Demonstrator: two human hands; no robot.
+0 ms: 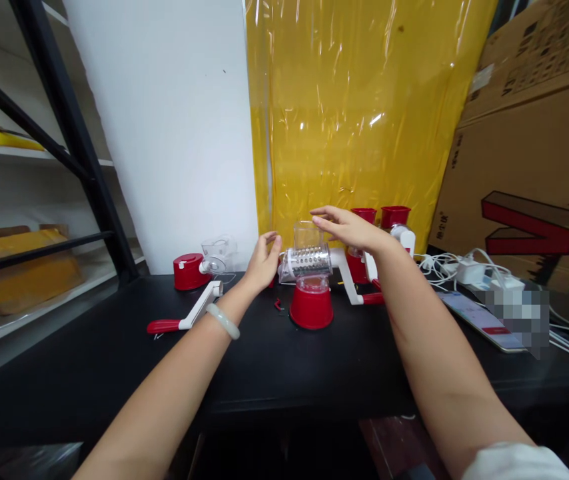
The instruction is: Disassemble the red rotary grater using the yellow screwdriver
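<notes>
A rotary drum grater (312, 300) stands upright on the black table, with a red base, a clear body and hopper, and a perforated metal drum (309, 261). Its white crank with a red handle (373, 299) sticks out to the right. My left hand (264, 259), a pale bangle on its wrist, is open close beside the drum's left end; whether it touches is unclear. Over the clear hopper (308, 233), my right hand (347, 228) is open with fingers stretched to the left, holding nothing.
At left lie a red base (188, 272) with a clear part and a loose crank (197, 312). Behind my right arm stand more red-and-white grater parts (395, 215). White cables (437, 267), a phone (484, 321) and a large carton (524, 167) are at right.
</notes>
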